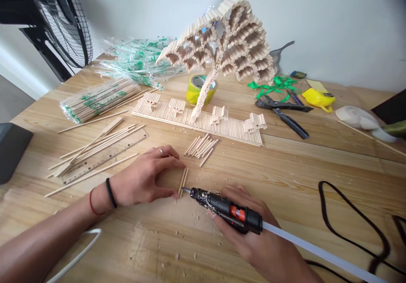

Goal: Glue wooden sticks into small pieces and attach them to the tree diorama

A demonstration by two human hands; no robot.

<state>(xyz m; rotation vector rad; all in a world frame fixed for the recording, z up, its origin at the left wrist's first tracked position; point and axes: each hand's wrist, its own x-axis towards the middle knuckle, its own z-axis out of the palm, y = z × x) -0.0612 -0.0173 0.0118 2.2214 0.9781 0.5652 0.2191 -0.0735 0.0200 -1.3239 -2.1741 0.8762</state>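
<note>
My left hand (pixel 144 177) rests on the wooden table (pixel 285 173), its thumb and fingers pinching a few short wooden sticks (pixel 183 182) that lie side by side. My right hand (pixel 253 240) grips a black glue gun (pixel 226 209) with a white glue stick out its back. The gun's nozzle touches the near end of those short sticks. A small pile of cut sticks (pixel 201 145) lies just beyond. Behind it stands a stick-built model tree (pixel 222 42) on a flat stick base (pixel 203 120).
Long sticks and a ruler (pixel 104 156) lie at left, with wrapped stick bundles (pixel 98 99) behind. A yellow tape roll (pixel 199 89), cutters (pixel 285 114), green ribbon (pixel 274 84) and a yellow object (pixel 319 99) sit at back right. A black cable (pixel 355 223) loops at right. A fan (pixel 63 16) stands far left.
</note>
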